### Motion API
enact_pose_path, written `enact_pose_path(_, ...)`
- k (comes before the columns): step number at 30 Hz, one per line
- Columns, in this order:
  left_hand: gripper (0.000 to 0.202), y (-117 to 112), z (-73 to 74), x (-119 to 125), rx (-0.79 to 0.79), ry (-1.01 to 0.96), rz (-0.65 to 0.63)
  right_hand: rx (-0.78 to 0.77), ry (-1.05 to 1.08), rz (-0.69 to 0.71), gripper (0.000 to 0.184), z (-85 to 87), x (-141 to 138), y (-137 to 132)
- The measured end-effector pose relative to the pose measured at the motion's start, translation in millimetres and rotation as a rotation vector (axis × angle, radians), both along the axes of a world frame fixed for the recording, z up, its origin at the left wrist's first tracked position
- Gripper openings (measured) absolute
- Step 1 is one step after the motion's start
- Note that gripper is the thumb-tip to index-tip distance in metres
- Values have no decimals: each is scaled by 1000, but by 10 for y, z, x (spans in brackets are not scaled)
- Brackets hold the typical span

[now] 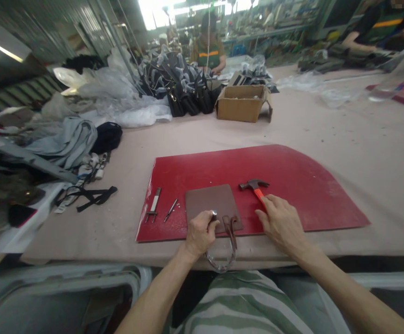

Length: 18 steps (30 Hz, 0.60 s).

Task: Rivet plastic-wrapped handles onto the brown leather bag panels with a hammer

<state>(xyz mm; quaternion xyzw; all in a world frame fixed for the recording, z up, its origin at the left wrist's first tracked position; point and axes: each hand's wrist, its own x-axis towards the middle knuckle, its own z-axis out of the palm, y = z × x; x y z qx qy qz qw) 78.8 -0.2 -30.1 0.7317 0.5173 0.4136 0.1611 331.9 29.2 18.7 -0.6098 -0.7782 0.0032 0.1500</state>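
A brown leather bag [209, 202] lies flat on a red mat [292, 185], its handle [230, 232] hanging over the table's near edge. My left hand [199, 234] is closed around a small metal tool [214, 214] standing on the bag's lower edge. My right hand [281, 222] rests on the orange handle of a hammer [254, 186], fingers laid over it, the hammer's head pointing left on the mat.
Left of the bag on the mat lie a metal tool [153, 204] and a thin pin [170, 209]. Black straps [92, 195] and cloth lie at the left. A cardboard box [242, 102] and black bags [184, 88] stand far back, where other people work.
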Motion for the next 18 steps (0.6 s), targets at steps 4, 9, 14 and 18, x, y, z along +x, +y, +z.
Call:
enact_pose_path(4,11,1,-17,10,-67,-34,7,-9,75,310,59,-148,-489,-91)
enact_pose_path(9,15,63,108,-150,-280,-425,256,-149,95,349,76,-381,-739,-154)
enact_pose_path(14,30,78,298,-774,-377,-421,481,-154,134,339,75,-400,-694,-148)
enact_pose_path(18,34,30,374,-1479,-495,-253,611,-147,125,327,75,-379,-705,-148)
